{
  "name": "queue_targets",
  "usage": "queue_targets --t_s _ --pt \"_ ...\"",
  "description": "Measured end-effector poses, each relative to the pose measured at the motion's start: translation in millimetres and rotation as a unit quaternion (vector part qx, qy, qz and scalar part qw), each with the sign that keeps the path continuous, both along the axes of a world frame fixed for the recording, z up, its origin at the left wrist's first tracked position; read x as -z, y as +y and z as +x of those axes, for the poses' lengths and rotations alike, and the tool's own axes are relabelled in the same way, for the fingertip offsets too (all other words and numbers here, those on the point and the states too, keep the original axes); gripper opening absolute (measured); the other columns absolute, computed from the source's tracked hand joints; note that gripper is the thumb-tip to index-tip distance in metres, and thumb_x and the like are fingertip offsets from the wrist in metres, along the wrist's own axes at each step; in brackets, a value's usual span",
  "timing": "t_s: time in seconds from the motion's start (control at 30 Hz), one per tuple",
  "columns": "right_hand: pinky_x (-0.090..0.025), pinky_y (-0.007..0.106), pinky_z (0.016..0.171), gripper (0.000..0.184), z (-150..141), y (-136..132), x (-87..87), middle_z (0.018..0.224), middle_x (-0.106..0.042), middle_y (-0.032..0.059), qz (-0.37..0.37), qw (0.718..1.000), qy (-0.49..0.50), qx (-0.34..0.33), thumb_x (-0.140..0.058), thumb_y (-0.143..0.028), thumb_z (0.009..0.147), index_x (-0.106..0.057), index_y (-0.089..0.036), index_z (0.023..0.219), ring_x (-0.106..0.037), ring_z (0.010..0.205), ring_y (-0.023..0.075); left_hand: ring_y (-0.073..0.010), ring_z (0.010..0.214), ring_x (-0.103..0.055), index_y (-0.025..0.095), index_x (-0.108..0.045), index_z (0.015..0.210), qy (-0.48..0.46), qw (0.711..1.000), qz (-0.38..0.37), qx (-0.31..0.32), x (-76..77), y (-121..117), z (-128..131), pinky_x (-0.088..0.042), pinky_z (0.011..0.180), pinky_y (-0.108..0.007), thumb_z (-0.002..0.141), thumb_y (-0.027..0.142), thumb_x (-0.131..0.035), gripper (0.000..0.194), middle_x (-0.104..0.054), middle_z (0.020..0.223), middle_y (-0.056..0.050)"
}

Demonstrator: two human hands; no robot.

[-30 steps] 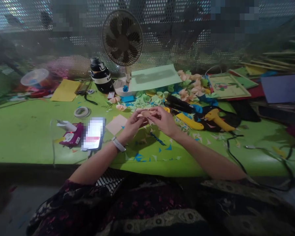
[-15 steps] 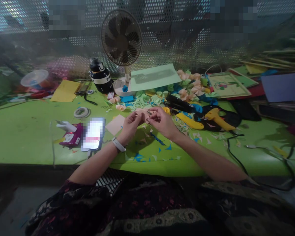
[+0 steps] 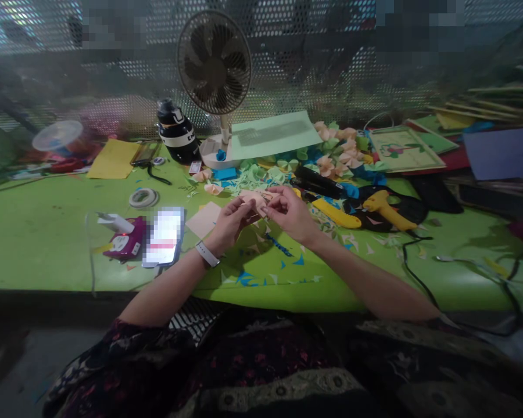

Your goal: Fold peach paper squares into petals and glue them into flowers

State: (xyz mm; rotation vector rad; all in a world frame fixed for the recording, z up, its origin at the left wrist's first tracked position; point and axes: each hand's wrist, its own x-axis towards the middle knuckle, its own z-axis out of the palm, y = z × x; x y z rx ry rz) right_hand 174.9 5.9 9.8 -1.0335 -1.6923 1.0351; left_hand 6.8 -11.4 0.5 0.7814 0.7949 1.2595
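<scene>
Between my two hands is a small piece of peach paper, held above the green table. My left hand pinches its left side, thumb on top. My right hand has its fingertips closed at the paper's right side; whether anything else is in those fingers is too small to tell. A flat peach sheet lies on the table left of my left hand. Blue and pale paper scraps are scattered below my hands. Behind them is a heap of green paper cuttings.
Right of my hands lie a black stapler, a yellow cutter and a yellow glue gun with its cable. To the left are a lit phone, a purple power strip and tape. A fan and bottle stand behind.
The peach paper has tilted slightly between my fingers, and more of its surface shows. Both hands keep their hold in nearly the same place. The view has shifted a little.
</scene>
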Motion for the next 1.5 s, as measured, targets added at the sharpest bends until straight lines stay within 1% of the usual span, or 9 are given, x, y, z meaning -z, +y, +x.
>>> queue_targets --t_s 0.37,0.53,0.67,0.77,0.83,0.93,1.03,1.27,1.5 --pt "-0.051 0.033 0.072 0.041 1.4 1.6 2.9 0.077 -0.062 -0.0012 0.026 0.999 -0.022 0.039 -0.07 -0.039 0.08 -0.053 -0.021 0.112 -0.059 0.069 0.0155 -0.0086 0.071 -0.065 0.016 -0.06 0.076 0.001 1.0 -0.016 0.016 -0.7 -1.2 -0.1 -0.055 0.085 -0.026 0.073 0.031 -0.084 0.028 -0.065 0.073 0.003" --pt "-0.051 0.034 0.076 0.034 -0.1 4.2 6.1 0.089 -0.063 0.0038 0.043 0.996 -0.042 0.072 -0.069 -0.043 0.08 -0.056 -0.02 0.101 -0.061 0.081 0.0179 -0.0088 0.075 -0.064 0.017 -0.061 0.075 -0.001 1.0 -0.001 -0.013 -2.5 -1.2 3.6 -0.052 0.09 -0.026 0.077 0.024 -0.079 0.02 -0.066 0.076 0.003" --pt "-0.05 0.033 0.072 0.031 -1.3 2.9 1.7 0.079 -0.063 0.0029 -0.002 0.999 -0.046 0.007 -0.061 -0.051 0.085 -0.056 -0.02 0.083 -0.06 0.073 0.017 -0.0093 0.081 -0.065 0.017 -0.063 0.076 -0.009 0.999 0.014 -0.04 -2.2 -0.8 5.6 -0.048 0.097 -0.027 0.078 0.018 -0.077 0.014 -0.068 0.079 0.003" --pt "-0.049 0.03 0.063 0.036 1.2 2.8 -3.3 0.069 -0.059 0.0001 -0.04 0.998 -0.032 -0.025 -0.06 -0.055 0.085 -0.054 -0.02 0.076 -0.058 0.063 0.0148 -0.0105 0.085 -0.067 0.017 -0.066 0.078 -0.002 0.999 0.028 -0.022 -2.3 -0.2 1.6 -0.049 0.099 -0.028 0.076 0.022 -0.079 0.015 -0.07 0.082 0.002" --pt "-0.046 0.028 0.058 0.037 4.5 4.0 -6.1 0.066 -0.057 -0.0013 -0.046 0.998 -0.04 -0.03 -0.062 -0.056 0.084 -0.054 -0.02 0.076 -0.055 0.058 0.0133 -0.012 0.084 -0.068 0.017 -0.068 0.08 0.01 1.0 0.028 0.0 -2.6 0.9 -3.7 -0.052 0.095 -0.03 0.073 0.029 -0.082 0.02 -0.071 0.085 0.001" --pt "-0.04 0.026 0.051 0.037 9.6 6.2 -9.4 0.059 -0.052 -0.0033 -0.047 0.995 -0.078 -0.052 -0.063 -0.054 0.084 -0.055 -0.02 0.074 -0.048 0.051 0.011 -0.0148 0.079 -0.071 0.018 -0.071 0.086 0.063 0.998 0.019 0.023 -3.1 3.2 -12.0 -0.057 0.079 -0.028 0.071 0.039 -0.083 0.029 -0.074 0.087 -0.003" --pt "-0.035 0.026 0.049 0.035 12.5 6.8 -12.5 0.057 -0.05 -0.0036 -0.037 0.993 -0.098 -0.054 -0.064 -0.051 0.084 -0.056 -0.019 0.072 -0.045 0.05 0.0102 -0.0153 0.074 -0.071 0.017 -0.072 0.086 0.131 0.99 0.015 0.043 -3.0 5.1 -16.9 -0.056 0.068 -0.025 0.07 0.042 -0.084 0.032 -0.074 0.083 -0.005" --pt "-0.036 0.026 0.049 0.035 14.6 6.3 -16.8 0.056 -0.053 -0.003 -0.053 0.995 -0.069 -0.047 -0.068 -0.051 0.08 -0.056 -0.019 0.071 -0.047 0.049 0.0101 -0.0134 0.069 -0.07 0.015 -0.07 0.076 0.151 0.985 -0.006 0.088 -5.8 5.6 -18.7 -0.054 0.065 -0.024 0.072 0.038 -0.083 0.027 -0.075 0.082 -0.007" --pt "-0.037 0.025 0.047 0.036 16.2 7.7 -15.2 0.055 -0.056 -0.003 -0.058 0.996 -0.038 -0.049 -0.073 -0.051 0.076 -0.057 -0.019 0.071 -0.048 0.048 0.0094 -0.0152 0.073 -0.072 0.015 -0.07 0.077 0.135 0.985 -0.016 0.109 -6.3 4.1 -19.3 -0.055 0.067 -0.024 0.074 0.041 -0.082 0.029 -0.076 0.079 -0.009"
